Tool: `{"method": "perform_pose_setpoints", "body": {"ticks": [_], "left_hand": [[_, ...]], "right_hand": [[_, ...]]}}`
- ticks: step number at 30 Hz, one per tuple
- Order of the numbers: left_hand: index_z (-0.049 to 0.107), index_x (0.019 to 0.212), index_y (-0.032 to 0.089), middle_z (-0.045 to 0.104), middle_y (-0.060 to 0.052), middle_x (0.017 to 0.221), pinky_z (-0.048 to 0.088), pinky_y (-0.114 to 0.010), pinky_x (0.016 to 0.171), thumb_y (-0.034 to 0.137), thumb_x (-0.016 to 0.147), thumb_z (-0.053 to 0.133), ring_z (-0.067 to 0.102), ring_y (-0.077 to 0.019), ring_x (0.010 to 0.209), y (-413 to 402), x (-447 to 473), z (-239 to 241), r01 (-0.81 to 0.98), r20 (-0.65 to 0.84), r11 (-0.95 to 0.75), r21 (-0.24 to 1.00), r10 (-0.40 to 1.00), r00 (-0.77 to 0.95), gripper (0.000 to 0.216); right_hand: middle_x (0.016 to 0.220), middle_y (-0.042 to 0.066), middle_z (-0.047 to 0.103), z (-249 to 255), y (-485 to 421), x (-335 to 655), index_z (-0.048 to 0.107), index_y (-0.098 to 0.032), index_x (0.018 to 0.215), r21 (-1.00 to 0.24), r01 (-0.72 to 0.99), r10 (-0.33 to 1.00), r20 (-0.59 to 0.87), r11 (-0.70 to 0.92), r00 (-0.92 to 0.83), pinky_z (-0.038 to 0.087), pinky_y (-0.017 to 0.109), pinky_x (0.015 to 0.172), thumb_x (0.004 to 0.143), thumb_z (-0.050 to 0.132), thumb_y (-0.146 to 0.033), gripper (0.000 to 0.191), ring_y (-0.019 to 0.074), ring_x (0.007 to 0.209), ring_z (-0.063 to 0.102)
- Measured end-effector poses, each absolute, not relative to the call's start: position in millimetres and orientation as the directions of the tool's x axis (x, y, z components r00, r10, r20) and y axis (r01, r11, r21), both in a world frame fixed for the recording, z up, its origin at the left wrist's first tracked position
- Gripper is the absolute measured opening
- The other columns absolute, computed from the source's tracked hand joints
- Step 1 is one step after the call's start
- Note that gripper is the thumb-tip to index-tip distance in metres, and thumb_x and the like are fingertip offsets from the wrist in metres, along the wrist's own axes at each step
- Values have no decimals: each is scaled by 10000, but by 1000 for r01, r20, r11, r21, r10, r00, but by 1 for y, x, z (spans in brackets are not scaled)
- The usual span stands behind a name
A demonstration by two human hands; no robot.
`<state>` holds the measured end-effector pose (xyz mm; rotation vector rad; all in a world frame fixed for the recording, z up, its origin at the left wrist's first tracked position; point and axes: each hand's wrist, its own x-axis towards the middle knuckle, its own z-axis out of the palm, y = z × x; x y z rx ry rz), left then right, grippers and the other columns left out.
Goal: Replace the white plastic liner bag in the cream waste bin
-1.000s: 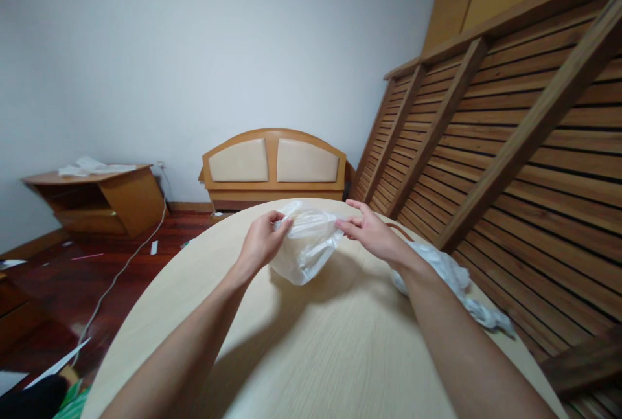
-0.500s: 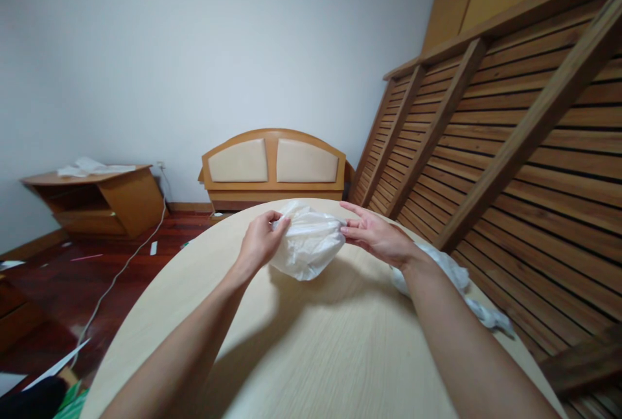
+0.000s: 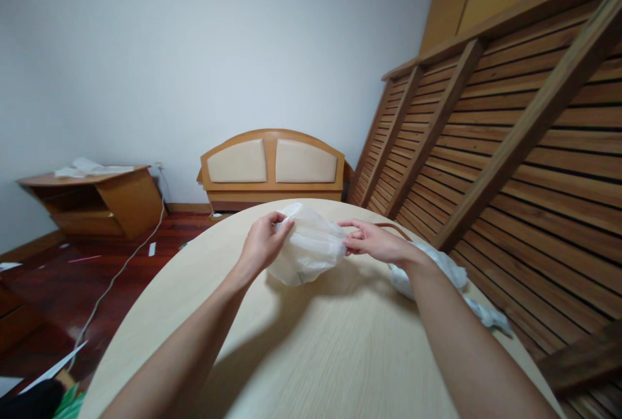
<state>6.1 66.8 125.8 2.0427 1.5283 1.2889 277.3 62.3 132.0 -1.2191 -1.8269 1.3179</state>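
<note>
A thin, white, translucent plastic bag [image 3: 311, 247] is stretched between my two hands, over the far part of the round pale wooden table [image 3: 335, 341]. My left hand [image 3: 266, 237] pinches its left edge between thumb and fingers. At the bag's right edge, my right hand [image 3: 372, 241] pinches the film with thumb and fingertips, its index finger reaching along the top. The bag looks puffed out, and its shadow falls on the tabletop. More crumpled white plastic [image 3: 440, 263] lies behind my right forearm, partly hidden by it.
A brown strap-like thing [image 3: 396, 228] lies at the table's far right edge. Slatted wooden panels [image 3: 510, 147] lean close on the right. Beyond stands a headboard [image 3: 272, 189]. A low cabinet [image 3: 97, 202] with white papers is at left; a white cable [image 3: 116, 276] crosses the floor.
The bag has become rounder and smoother, bulging lower toward me. My right index finger has come down and the other fingers have curled in closer. The left hand has barely moved.
</note>
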Motion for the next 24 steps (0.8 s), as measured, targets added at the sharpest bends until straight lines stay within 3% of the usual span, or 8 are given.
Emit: {"method": "perform_pose_setpoints", "body": {"ticks": [4, 7, 9, 13, 17, 20, 24], "left_hand": [[702, 894, 177, 763, -83, 918, 464, -298, 707, 423, 909, 567, 683, -229, 820, 55, 17, 127, 645, 505, -460, 611, 853, 130, 281], [697, 904, 193, 757, -74, 922, 466, -294, 717, 376, 926, 578, 681, -223, 834, 41, 28, 129, 693, 533, -523, 496, 814, 233, 220], [692, 913, 203, 750, -60, 916, 464, -292, 715, 352, 940, 577, 678, -217, 833, 32, 35, 130, 710, 535, -571, 411, 782, 319, 190], [685, 896, 217, 736, -47, 914, 464, -276, 669, 342, 939, 607, 680, -205, 814, 18, 47, 128, 725, 510, -629, 281, 737, 443, 154], [684, 896, 207, 728, -57, 922, 485, -285, 666, 285, 937, 609, 687, -215, 824, 11, 58, 122, 727, 476, -657, 200, 713, 515, 116], [686, 903, 194, 718, -67, 909, 510, -306, 702, 305, 932, 624, 682, -221, 829, 7, 62, 124, 697, 464, -690, 193, 690, 555, 130], [692, 932, 188, 725, -75, 931, 525, -355, 824, 462, 909, 647, 673, -237, 905, 6, 53, 136, 617, 533, -712, 335, 683, 500, 278]], "right_hand": [[927, 96, 754, 136, 59, 275, 656, -140, 1188, -760, 604, 954, 69, 239, -290, 547, 320, 795, 927, 613, -258, 289, 204, 851, 698], [1137, 164, 730, 143, 55, 270, 634, -129, 1261, -662, 712, 966, 241, 233, -93, 508, 370, 924, 952, 568, -270, 346, 245, 1008, 684], [1222, 174, 701, 148, 52, 266, 622, -135, 1289, -651, 715, 950, 305, 255, -62, 483, 390, 971, 978, 529, -325, 376, 259, 1076, 666], [1107, 111, 759, 152, 46, 259, 730, -182, 1095, -643, 686, 933, 320, 341, -163, 509, 362, 912, 999, 468, -483, 410, 254, 1020, 696], [945, 97, 784, 149, 41, 256, 737, -186, 1097, -579, 771, 957, 258, 264, -134, 513, 334, 783, 922, 589, -497, 386, 254, 876, 720], [915, 97, 785, 146, 38, 255, 715, -163, 1153, -499, 826, 953, 272, 261, -136, 500, 323, 773, 896, 597, -334, 331, 251, 865, 719], [1090, 138, 767, 143, 38, 252, 689, -140, 1218, -444, 856, 940, 315, 267, -130, 492, 341, 881, 882, 548, -227, 375, 270, 1013, 705]]}}
